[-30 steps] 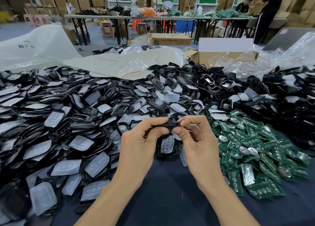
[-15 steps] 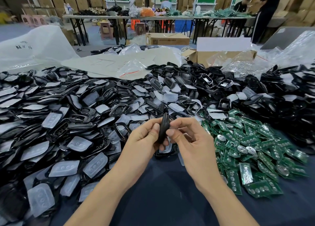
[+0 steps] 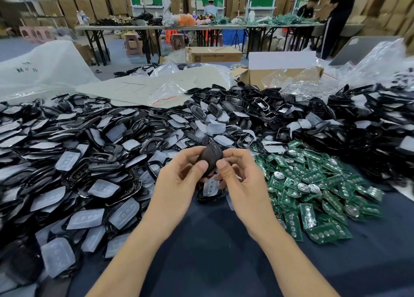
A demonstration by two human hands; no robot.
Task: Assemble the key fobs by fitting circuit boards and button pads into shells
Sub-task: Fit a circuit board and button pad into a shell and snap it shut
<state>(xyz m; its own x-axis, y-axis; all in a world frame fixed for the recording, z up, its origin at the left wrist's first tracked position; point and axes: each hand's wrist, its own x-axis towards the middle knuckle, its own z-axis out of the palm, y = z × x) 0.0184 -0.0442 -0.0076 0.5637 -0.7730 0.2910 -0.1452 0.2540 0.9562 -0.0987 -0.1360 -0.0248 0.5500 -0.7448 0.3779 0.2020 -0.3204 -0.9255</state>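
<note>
A black key fob shell point(image 3: 211, 156) is held upright above the table between both hands, its curved outer face toward me. My left hand point(image 3: 179, 180) pinches its left edge with thumb and fingers. My right hand point(image 3: 240, 178) pinches its right edge the same way. Below the hands lie a translucent button pad point(image 3: 210, 186) and a black shell half point(image 3: 208, 198) on the dark cloth. Green circuit boards point(image 3: 313, 193) are heaped to the right. Black shells mixed with translucent pads point(image 3: 78, 162) cover the left and the back.
The table has a dark blue cloth point(image 3: 215, 252), bare near me. More black shells point(image 3: 369, 131) pile at the right. A cardboard box point(image 3: 268, 77) and plastic bags point(image 3: 44, 68) stand behind the piles. People work at far tables point(image 3: 201, 26).
The shell went from lying flat between my fingertips to standing on edge, and now its broad outer face has turned toward me. Both hands stayed on it.
</note>
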